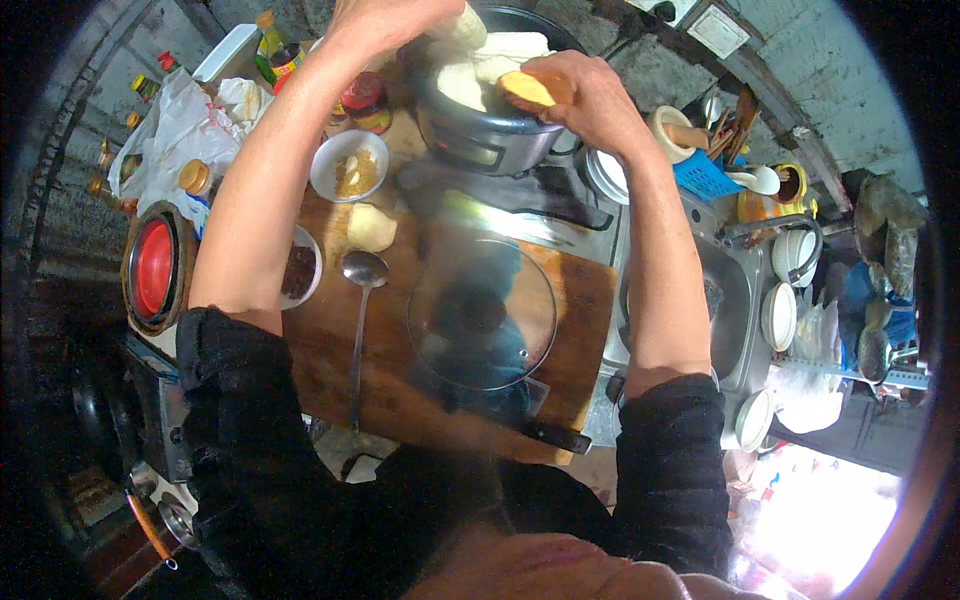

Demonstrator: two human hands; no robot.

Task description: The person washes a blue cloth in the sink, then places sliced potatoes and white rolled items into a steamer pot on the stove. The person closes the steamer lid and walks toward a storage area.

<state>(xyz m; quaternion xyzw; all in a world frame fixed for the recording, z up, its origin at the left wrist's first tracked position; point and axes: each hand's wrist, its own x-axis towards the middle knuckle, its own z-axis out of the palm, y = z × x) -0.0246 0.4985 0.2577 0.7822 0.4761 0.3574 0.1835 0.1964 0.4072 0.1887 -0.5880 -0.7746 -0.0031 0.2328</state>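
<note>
My right hand grips a thick piece of food with a yellow cut face and a brown edge, perhaps sweet potato. It is over the rim of a dark round cooking pot with a silvery side. Several white pieces fill the pot; I cannot tell what they are. My left hand reaches over the pot's far left, partly cut off by the upper frame edge. Its fingers are against a pale greenish-white thing; their grip is hidden. A clear glass lid lies on the wooden board before me.
A ladle, a pale peeled lump and a dark-handled knife lie on the board. A white bowl with minced yellow food is beyond. Jars and a plastic bag crowd the left; a steel sink is right.
</note>
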